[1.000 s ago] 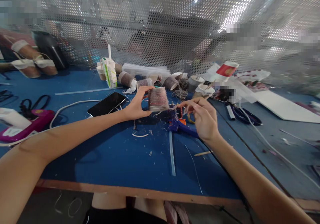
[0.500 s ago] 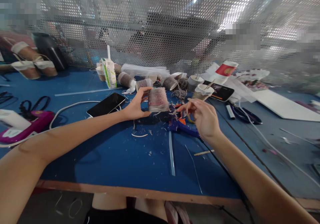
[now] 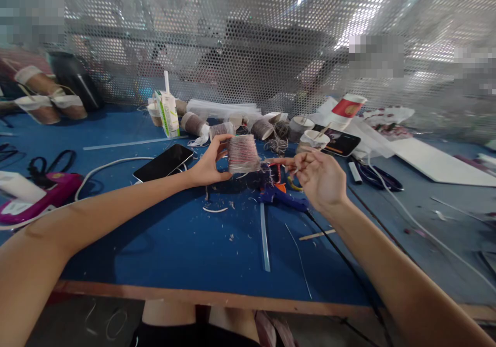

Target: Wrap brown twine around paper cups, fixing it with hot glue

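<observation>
My left hand [image 3: 210, 162] holds a paper cup wrapped in thin reddish-grey string [image 3: 242, 153] above the blue table [image 3: 174, 243]. To its right my right hand [image 3: 321, 179] has its fingers pinched together close to the cup, seemingly on a loose strand of the string that runs to the cup; the strand is too thin to see clearly. A blue glue gun [image 3: 279, 195] lies on the table just below and between both hands.
A black phone [image 3: 163, 162] lies left of the cup, a pink glue gun [image 3: 36, 200] at far left. String-wrapped cups [image 3: 196, 123], a drink carton [image 3: 168, 112], a red cup [image 3: 347, 106], a second phone [image 3: 338, 141] and scissors [image 3: 375, 177] crowd the back. Perforated metal screen [image 3: 248, 42] behind.
My right hand has turned and drawn its fingers in, moving slightly right and up. The wrapped cup in my left hand has stayed almost in place.
</observation>
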`<state>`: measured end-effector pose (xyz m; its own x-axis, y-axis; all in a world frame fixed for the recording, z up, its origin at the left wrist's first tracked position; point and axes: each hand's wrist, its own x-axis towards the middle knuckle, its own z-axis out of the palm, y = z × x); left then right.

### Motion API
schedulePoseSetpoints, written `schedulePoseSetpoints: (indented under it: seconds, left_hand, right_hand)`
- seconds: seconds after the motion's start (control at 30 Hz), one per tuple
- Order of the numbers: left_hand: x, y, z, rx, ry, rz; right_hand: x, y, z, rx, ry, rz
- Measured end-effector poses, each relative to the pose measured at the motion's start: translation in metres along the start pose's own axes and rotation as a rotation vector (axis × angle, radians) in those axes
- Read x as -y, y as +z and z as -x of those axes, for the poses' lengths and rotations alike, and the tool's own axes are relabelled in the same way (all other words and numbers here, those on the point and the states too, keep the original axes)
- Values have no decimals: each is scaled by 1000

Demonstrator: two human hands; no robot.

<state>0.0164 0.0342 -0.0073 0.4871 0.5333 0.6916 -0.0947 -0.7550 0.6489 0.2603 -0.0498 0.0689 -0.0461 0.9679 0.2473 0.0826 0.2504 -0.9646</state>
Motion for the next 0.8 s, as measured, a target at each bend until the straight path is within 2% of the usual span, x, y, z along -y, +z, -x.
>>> schedulePoseSetpoints:
  seconds: [0.23,0.47,0.53,0.7,0.8]
  left_hand:
    - [0,1,-1,0,2,50]
    - [1,2,-1,-19,5,65]
    - [0,2,-1,-15,1,64]
    - [-5,2,-1,10,-36,86]
    - [-6,2,-2,12,-54,123]
  right_hand:
    - [4,19,13,175,73,-31]
    - [1,4,4,49,62,-62]
    - [3,5,6,70,57,-75]
    - [6,20,15,215,90,-72]
    - [4,16,11,142,118,-81]
